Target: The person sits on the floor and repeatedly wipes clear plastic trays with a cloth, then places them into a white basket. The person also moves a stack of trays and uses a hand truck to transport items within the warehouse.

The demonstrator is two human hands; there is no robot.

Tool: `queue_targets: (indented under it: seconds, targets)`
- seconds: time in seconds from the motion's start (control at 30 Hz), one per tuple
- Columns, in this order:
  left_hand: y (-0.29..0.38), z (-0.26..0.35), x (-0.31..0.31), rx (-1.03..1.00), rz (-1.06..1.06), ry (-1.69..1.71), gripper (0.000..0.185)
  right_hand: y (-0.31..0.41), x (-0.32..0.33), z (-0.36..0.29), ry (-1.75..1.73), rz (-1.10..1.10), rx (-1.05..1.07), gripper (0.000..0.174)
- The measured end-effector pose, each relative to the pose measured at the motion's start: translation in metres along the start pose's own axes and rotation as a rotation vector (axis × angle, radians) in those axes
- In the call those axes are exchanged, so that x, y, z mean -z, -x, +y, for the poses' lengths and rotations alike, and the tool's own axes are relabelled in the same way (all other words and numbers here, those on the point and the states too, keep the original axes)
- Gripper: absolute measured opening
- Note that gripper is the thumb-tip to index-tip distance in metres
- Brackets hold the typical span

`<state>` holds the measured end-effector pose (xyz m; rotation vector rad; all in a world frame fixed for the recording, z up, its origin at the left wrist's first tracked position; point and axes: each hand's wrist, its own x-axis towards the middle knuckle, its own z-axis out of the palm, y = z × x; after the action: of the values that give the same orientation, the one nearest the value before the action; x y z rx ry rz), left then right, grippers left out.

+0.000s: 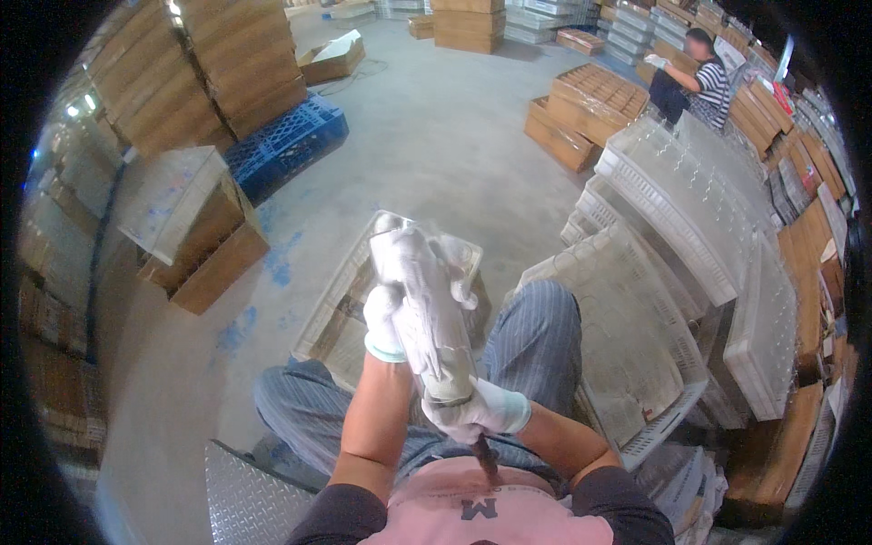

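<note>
In front of my chest I hold a long white sculpted-looking piece (426, 300), raised over a white plastic crate (334, 300) that stands between my knees. Glare blurs its surface, so its exact kind is unclear. My left hand (385, 320), in a white glove with a pale green cuff, grips its left side around the middle. Lower down, my right hand (480, 409) in a matching glove closes around its narrow near end. A dark brown rod (485, 458) sticks out below that hand towards my pink apron. Part of the crate's inside is hidden by the piece and my arms.
Tilted white plastic crates (674, 211) are piled on my right. At left stand a cardboard box (218, 266), a blue pallet (289, 143) and stacked cartons (238, 61). A seated co-worker (708, 85) is at far right. Diamond-plate metal (252, 504) lies by my left hip.
</note>
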<state>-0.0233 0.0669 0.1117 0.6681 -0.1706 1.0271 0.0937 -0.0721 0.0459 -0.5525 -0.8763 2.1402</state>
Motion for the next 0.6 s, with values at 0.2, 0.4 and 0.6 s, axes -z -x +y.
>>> queue_targets:
  seconds: [0.2,0.4,0.6]
  targets:
    - [-0.033,-0.011,0.02,-0.451,0.491,-0.801,0.075,-0.034,0.056,-0.056,1.613,1.198,0.34,0.028]
    - [-0.07,0.01,0.055,-0.491,0.754,-0.695,0.076,0.04,0.059,-0.054,1.835,1.292,0.264,0.029]
    - [-0.064,0.015,0.029,-0.358,0.667,-0.191,0.044,0.085,0.06,-0.034,0.946,1.195,0.445,0.04]
